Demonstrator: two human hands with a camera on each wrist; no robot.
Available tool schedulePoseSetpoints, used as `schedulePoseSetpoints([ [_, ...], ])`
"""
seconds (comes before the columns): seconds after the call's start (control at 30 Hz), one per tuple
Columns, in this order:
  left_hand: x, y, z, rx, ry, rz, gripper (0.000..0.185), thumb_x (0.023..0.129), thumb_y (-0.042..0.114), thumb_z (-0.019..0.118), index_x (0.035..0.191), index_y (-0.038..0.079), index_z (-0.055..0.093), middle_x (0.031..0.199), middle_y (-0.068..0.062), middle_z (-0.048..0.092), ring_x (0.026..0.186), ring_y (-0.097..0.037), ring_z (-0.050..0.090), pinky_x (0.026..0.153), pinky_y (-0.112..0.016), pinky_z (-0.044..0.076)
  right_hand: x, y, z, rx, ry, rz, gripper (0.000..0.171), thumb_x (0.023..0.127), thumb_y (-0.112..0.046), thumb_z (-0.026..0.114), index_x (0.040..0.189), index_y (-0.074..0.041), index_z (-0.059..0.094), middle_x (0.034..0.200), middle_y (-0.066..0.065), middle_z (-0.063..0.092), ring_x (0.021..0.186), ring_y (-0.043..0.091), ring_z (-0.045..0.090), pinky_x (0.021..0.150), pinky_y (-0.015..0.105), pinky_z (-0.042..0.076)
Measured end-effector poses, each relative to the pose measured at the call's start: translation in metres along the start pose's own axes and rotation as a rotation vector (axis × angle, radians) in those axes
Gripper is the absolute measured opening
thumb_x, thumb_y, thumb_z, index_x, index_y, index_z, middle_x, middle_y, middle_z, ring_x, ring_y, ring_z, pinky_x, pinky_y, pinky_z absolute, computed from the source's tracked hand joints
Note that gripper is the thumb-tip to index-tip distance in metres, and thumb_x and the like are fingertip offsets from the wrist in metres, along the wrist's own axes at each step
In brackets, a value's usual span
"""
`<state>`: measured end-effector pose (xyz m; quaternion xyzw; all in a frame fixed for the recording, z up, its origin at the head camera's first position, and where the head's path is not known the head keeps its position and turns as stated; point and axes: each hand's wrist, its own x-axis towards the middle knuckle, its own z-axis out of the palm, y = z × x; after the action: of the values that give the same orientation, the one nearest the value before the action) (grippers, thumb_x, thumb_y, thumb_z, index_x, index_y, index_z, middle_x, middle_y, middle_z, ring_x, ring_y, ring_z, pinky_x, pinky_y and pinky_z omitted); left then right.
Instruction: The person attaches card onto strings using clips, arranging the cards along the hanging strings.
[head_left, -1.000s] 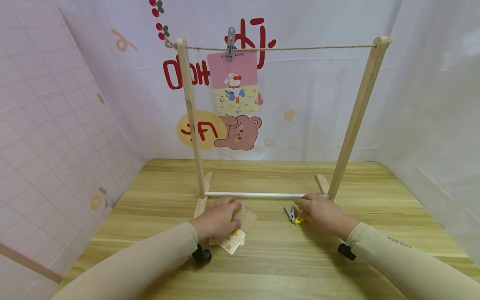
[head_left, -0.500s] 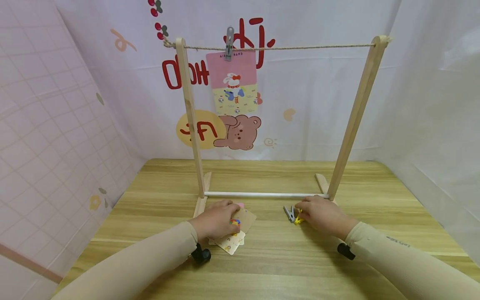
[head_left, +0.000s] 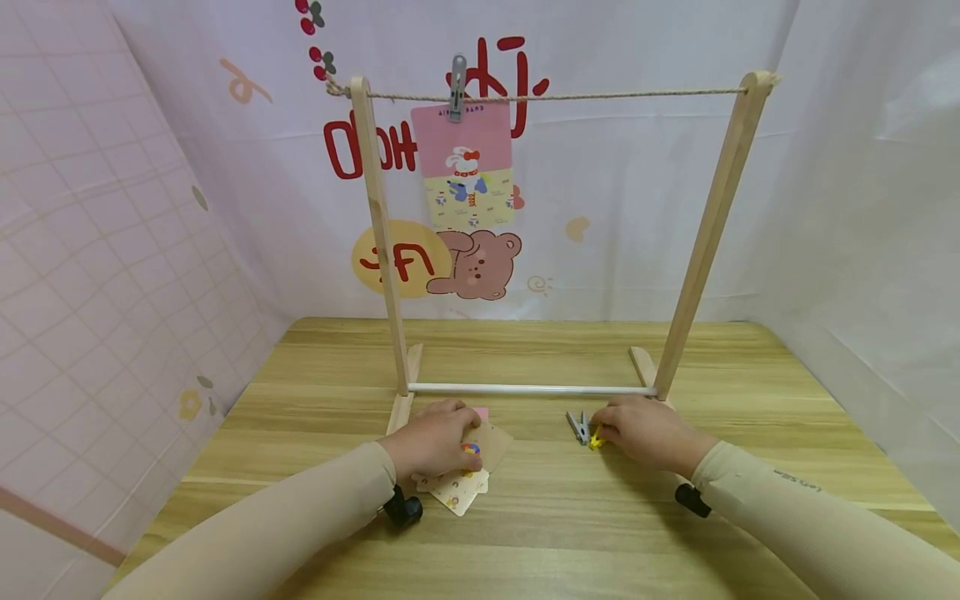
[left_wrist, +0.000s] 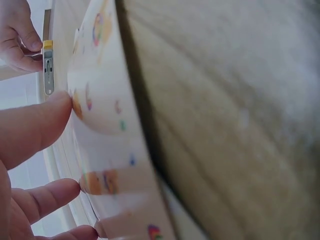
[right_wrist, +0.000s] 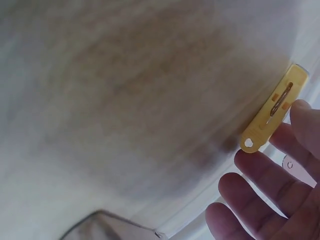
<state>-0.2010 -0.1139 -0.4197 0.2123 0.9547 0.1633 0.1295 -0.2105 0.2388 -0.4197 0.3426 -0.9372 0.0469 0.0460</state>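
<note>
My left hand (head_left: 433, 439) is over a small fanned stack of cards (head_left: 491, 442); its thumb and fingertips touch the patterned top card (left_wrist: 112, 150). The top card is pale with small coloured drawings. Across the table, my right hand (head_left: 645, 429) pinches a yellow clothespin (right_wrist: 275, 110) between thumb and index finger, low by the tabletop. A grey clothespin (head_left: 579, 427) lies just left of it. Another grey clothespin (head_left: 457, 87) holds a pink and yellow card (head_left: 465, 162) on the twine (head_left: 600, 96).
A wooden frame with a left post (head_left: 381, 242) and a right post (head_left: 708, 242) carries the twine. A white rod (head_left: 525, 389) joins the posts low down, just behind both hands. Behind the table (head_left: 540, 533) hangs a printed cloth (head_left: 637, 192).
The front cards of the stack have slid slightly toward me under my left hand. My right hand has shifted very slightly to the right by the yellow clothespin.
</note>
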Motion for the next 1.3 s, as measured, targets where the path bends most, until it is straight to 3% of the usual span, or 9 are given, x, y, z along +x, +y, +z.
schedulePoseSetpoints([
  [0.3,-0.001,0.001,0.0,-0.002,0.006,0.001,0.065,0.085,0.047,0.086,0.136,0.014,0.063,0.144,-0.007,0.059,0.137,-0.03,0.053,0.117,-0.053,0.038,-0.001,0.0,-0.005,0.01,-0.071,0.009,0.015,0.097,-0.019,0.076,0.111,-0.013,0.077,0.095,-0.006,0.071,0.086,0.007,0.066,0.074,0.033,0.058],
  [0.5,-0.001,0.0,-0.001,-0.005,0.001,0.006,0.077,0.083,0.046,0.089,0.144,0.013,0.058,0.143,-0.009,0.06,0.137,-0.031,0.053,0.118,-0.054,0.039,-0.001,0.0,-0.008,0.016,-0.118,0.013,0.023,0.092,-0.02,0.082,0.113,-0.012,0.076,0.099,-0.005,0.071,0.092,0.012,0.068,0.081,0.038,0.06],
  [0.83,0.001,0.001,-0.002,0.014,0.0,-0.009,0.086,0.079,0.051,0.09,0.149,0.016,0.055,0.146,-0.011,0.058,0.137,-0.031,0.053,0.117,-0.054,0.039,-0.002,0.001,-0.01,-0.026,-0.108,-0.008,0.021,0.087,-0.001,0.081,0.103,-0.013,0.074,0.096,-0.002,0.072,0.09,0.017,0.071,0.081,0.038,0.061],
  [1.0,0.001,0.003,-0.004,0.02,-0.006,-0.012,0.085,0.079,0.048,0.091,0.149,0.016,0.055,0.141,-0.011,0.06,0.129,-0.029,0.055,0.114,-0.054,0.041,-0.001,0.0,-0.009,-0.04,-0.073,-0.027,0.019,0.088,-0.001,0.08,0.096,-0.016,0.072,0.093,-0.004,0.07,0.088,0.015,0.07,0.078,0.036,0.061],
  [1.3,0.004,0.002,-0.007,-0.017,-0.023,-0.03,0.086,0.078,0.044,0.093,0.15,0.015,0.055,0.139,-0.008,0.061,0.126,-0.026,0.057,0.106,-0.049,0.049,-0.002,-0.001,-0.009,-0.036,-0.072,-0.033,0.017,0.087,-0.008,0.085,0.096,-0.016,0.073,0.093,-0.004,0.069,0.087,0.015,0.069,0.078,0.036,0.061],
])
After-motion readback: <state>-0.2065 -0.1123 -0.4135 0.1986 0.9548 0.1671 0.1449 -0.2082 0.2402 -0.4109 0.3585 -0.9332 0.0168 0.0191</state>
